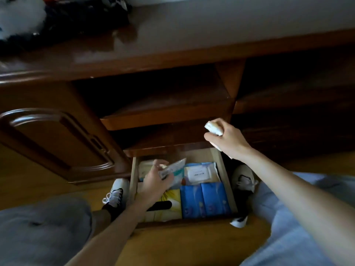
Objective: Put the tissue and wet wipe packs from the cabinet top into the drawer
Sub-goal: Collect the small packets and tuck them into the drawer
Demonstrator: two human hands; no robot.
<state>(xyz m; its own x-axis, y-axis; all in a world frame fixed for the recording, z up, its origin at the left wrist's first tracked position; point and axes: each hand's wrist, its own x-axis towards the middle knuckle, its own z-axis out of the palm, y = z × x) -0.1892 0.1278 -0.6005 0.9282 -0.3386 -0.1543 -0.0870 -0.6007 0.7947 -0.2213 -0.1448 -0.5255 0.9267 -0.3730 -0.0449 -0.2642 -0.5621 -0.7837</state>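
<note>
The low drawer (227,181) is pulled out between my feet. Inside lie two blue tissue packs (204,200), a white wet wipe pack (200,172) and a yellow tissue box (170,203). My left hand (153,186) is over the drawer's left half, shut on a clear-and-teal wipe pack (172,169). Up and to the right of the drawer, in front of the dark shelves, my right hand (228,139) grips a small white tissue pack (214,127). The glossy brown cabinet top (172,41) shows no packs in its visible stretch.
A carved cabinet door (57,141) stands at the left, open shelves (163,104) above the drawer. Dark cloth and a white fluffy thing (21,18) lie on the cabinet top's far left. My white shoes (117,192) flank the drawer on the wooden floor; my trouser knees fill the lower corners.
</note>
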